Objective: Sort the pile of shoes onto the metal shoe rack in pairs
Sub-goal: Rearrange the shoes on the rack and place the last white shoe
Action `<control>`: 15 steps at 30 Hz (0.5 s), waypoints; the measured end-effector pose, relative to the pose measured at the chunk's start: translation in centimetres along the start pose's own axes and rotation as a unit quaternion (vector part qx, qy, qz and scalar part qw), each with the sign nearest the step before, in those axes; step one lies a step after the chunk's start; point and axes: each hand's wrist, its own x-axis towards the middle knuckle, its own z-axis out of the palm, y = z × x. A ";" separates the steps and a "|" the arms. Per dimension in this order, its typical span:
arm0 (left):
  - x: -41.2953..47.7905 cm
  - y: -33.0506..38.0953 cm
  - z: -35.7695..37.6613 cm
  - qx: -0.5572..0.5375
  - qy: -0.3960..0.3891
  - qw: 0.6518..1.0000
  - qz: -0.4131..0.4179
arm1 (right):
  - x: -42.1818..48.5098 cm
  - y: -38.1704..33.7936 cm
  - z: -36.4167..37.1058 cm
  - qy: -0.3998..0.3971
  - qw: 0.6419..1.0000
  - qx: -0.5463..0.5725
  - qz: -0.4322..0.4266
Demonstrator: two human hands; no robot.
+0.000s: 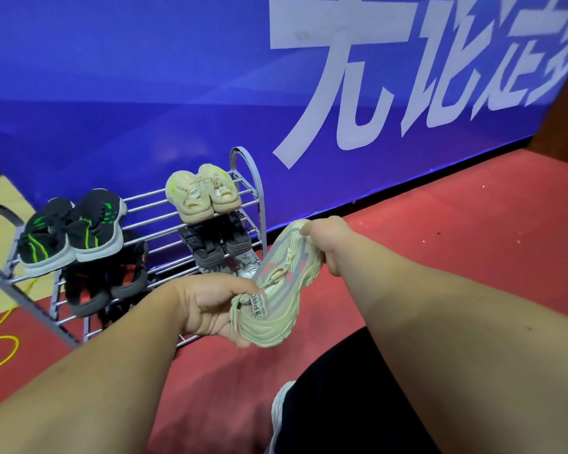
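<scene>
A beige chunky sneaker (284, 290) hangs in the air in front of the metal shoe rack (151, 198). My left hand (210, 304) grips its heel end and my right hand (328, 244) grips its toe end. On the rack's top tier sit a black-and-green pair (73, 229) at the left and a cream pair (204, 193) at the right. The middle tier holds a black-and-red pair (112, 276) and a dark grey pair (215, 245). A grey-white shoe (246, 267) shows on the lowest tier, mostly hidden.
A blue banner wall (177, 77) with white characters stands right behind the rack. Red carpet (440, 217) covers the floor. A yellow cable (0, 345) lies at the left. My dark trouser leg (341, 404) and a white shoe (281, 401) are at the bottom.
</scene>
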 end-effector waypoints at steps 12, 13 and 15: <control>6.0 -3.5 -5.1 -0.034 0.083 0.994 -0.067 | 0.1 5.8 7.0 -0.294 0.901 -0.173 0.269; 7.1 -4.3 -5.6 -0.031 0.085 0.993 -0.078 | 0.9 6.9 7.5 -0.296 0.895 -0.182 0.280; 9.7 -5.9 -6.5 -0.027 0.098 0.990 -0.097 | 2.5 9.2 8.3 -0.299 0.888 -0.194 0.290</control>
